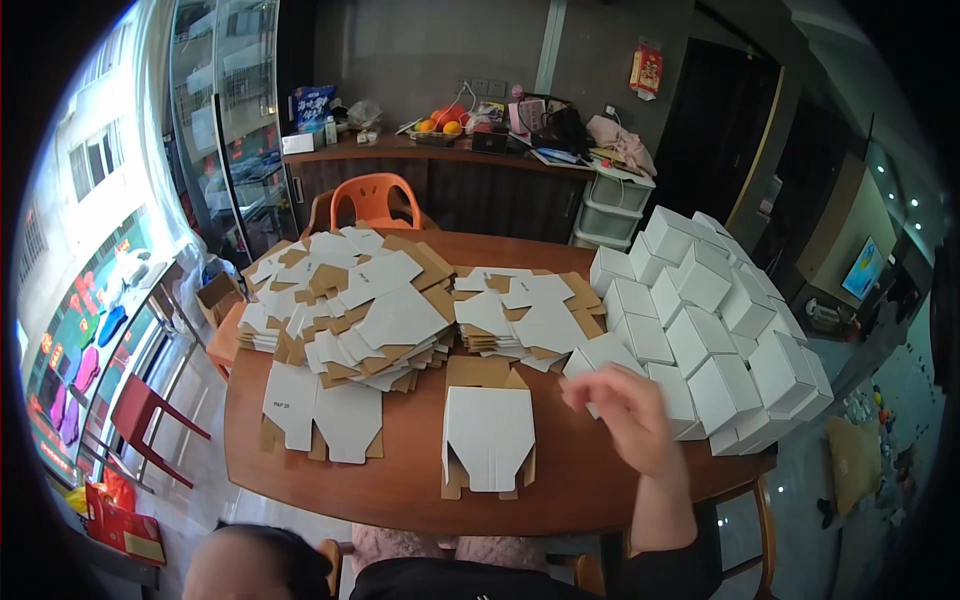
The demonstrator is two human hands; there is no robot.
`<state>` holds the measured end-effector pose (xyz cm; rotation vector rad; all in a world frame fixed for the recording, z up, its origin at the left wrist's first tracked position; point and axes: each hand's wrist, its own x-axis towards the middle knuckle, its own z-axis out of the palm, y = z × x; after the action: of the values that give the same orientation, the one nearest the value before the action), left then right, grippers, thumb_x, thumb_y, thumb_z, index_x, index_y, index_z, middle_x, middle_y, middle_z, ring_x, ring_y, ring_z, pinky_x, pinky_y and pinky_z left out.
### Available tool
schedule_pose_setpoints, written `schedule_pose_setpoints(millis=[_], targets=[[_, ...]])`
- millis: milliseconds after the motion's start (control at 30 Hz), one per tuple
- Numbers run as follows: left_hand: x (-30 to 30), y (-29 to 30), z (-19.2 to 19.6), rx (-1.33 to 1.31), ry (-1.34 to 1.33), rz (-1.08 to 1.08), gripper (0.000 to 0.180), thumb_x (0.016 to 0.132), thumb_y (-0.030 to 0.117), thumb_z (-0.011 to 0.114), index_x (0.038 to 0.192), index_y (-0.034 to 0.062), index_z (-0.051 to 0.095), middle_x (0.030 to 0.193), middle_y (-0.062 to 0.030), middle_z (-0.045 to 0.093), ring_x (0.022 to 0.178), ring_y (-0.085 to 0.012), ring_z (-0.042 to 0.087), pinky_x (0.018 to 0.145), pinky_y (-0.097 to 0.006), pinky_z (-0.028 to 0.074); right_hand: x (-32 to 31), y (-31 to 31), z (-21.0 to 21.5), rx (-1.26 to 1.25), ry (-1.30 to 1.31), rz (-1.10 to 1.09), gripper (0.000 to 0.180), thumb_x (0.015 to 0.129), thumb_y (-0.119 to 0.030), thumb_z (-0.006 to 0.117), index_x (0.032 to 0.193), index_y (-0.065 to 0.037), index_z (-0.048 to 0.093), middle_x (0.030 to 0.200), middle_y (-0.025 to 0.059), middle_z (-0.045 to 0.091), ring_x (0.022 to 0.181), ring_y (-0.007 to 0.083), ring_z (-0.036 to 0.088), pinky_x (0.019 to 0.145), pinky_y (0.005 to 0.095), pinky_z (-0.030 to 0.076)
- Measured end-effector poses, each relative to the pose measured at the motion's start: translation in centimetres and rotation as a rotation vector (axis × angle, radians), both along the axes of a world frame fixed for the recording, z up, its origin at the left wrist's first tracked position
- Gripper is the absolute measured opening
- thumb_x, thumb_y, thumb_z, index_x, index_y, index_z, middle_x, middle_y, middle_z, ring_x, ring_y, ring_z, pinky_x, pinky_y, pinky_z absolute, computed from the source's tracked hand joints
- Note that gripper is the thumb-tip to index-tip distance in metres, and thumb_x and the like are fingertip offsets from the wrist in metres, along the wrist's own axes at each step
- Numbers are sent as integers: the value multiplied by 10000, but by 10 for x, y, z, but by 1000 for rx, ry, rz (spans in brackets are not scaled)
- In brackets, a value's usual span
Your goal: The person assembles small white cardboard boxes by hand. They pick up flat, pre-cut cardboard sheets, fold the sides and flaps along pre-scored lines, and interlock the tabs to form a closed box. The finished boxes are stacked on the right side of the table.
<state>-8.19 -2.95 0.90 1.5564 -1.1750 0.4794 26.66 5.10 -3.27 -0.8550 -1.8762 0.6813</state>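
My right hand (628, 412) is raised over the right half of the table, slightly blurred, its fingers loosely curved and apart with nothing visible in them. Just behind its fingertips stands a white box (603, 352), at the near left of a big heap of closed white boxes (700, 340); whether they touch cannot be told. Directly before me lies one flat cardboard box blank (490, 430), white with brown flaps. Another unfolded blank (345, 422) rests at the left, by the stacked blanks (400, 320). My left hand is out of the picture.
A second stack of blanks (530, 305) sits mid-table. Behind are an orange chair (375, 198), a cluttered sideboard (400, 150) and plastic drawers (612, 200). A red stool (145, 410) stands left. A blurred skin-toned and black shape (245, 565) fills the lower left.
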Motion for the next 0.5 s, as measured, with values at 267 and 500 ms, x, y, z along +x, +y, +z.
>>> schedule_pose_setpoints(millis=[267,500], targets=[[84,23,21,-251,-14,976,270,985,0,459,1080,-183,633,1117,-356,636,1004,-399,682,825,-439,591,-6,39,-76,-144,274,-316,381,1086,-241,439,982,24,692,876,61,680,833,124,616,803,278,490],[73,12,5,-273,-120,746,338,1016,37,367,1170,-127,620,1214,-285,614,1111,-346,631,925,-424,522,11,37,-101,-121,394,-412,375,1088,-230,461,932,31,682,881,67,687,804,118,628,778,260,494]])
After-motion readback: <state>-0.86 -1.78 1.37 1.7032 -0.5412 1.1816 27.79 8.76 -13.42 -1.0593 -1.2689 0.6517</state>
